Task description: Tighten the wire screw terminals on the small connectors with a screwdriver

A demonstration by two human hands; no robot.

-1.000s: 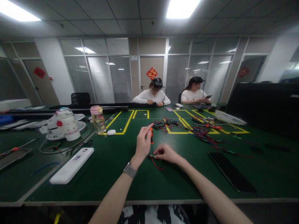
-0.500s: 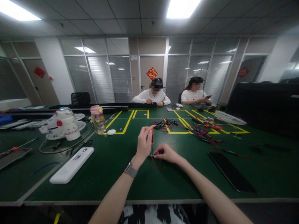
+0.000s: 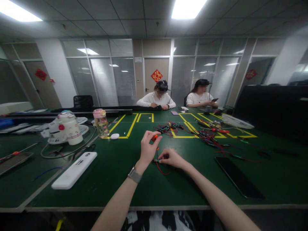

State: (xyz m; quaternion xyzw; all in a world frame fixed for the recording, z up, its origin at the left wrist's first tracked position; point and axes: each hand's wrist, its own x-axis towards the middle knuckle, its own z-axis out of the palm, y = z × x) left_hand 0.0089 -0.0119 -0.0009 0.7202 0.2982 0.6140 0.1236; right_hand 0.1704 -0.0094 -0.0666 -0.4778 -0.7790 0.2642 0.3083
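R hand (image 3: pixel 173 159) pinches the board (image 3: pixel 156 160) at its 3 o'clock edge, at the driver's (image 3: pixel 155 138) 6 o'clock. L hand (image 3: pixel 147 147) curls thumb & index round driver's handle. Board's prob. light, stiff, fragile: best held by edges, not the soft-looking wire (image 3: pixel 160 170).

Standing near-upright at frame centre, shaft down: orange-and-black screwdriver (image 3: pixel 155 137). Directly below, on the surface (image 3: pixel 106 179): small green circuit board (image 3: pixel 156 160) with red wire (image 3: pixel 160 169) curling rightward.
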